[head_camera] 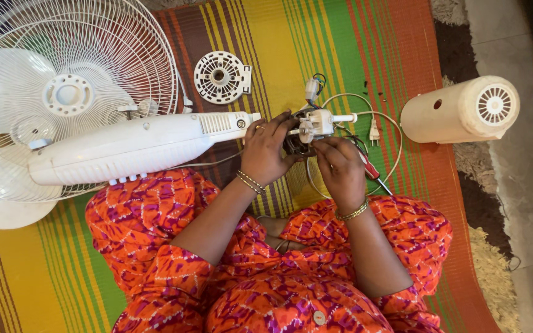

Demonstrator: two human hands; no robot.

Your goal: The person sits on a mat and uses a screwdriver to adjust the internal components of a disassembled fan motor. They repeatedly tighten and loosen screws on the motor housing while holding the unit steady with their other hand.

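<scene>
Both my hands hold a fan motor assembly [313, 126], white with a small gear and a dark metal core, over my lap. My left hand [268, 150] grips its left side, fingers wrapped round the dark core. My right hand [341, 168] closes on its lower right side. A white cable [385, 118] with a plug loops out from the motor. A red-handled screwdriver [371, 171] lies just right of my right hand on the mat.
A white fan stand body [131, 148] lies left of my hands. Fan guards and blades [63, 92] lie at far left. A round white vented cover [220, 76] sits above. A cream cylindrical motor housing [461, 111] lies at right on the striped mat [291, 37].
</scene>
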